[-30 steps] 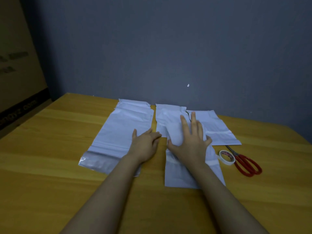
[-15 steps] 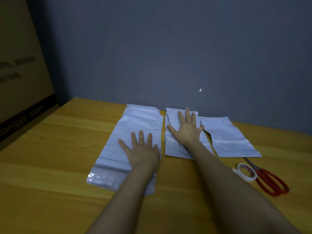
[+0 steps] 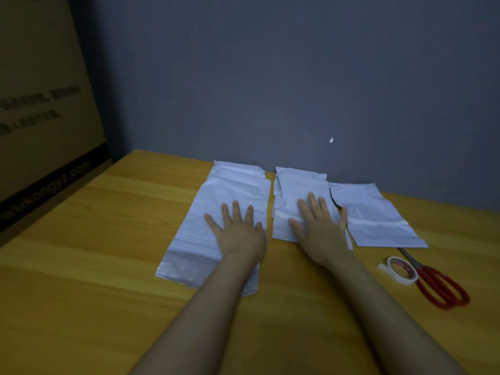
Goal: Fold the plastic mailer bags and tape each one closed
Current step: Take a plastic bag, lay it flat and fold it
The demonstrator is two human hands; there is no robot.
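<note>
Pressing left hand [image 3: 238, 235], fingers straight, flat on left bag [image 3: 232, 188]; right hand [image 3: 319, 231] likewise on middle bag [image 3: 293, 185]. Lying side by side on table [image 3: 108, 239] with third bag [image 3: 373, 212]; tape [image 3: 401, 270], scissors [image 3: 438, 286] at right.

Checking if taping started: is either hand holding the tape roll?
No, the tape roll lies untouched on the table, while the left hand and right hand are both spread flat, holding nothing.

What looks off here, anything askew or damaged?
Minor only. The right bag lies skewed, not parallel to the middle bag beside it. The left bag, under the left hand, is wrinkled at its far end. The tape roll has a loose tail. No spill.
</note>
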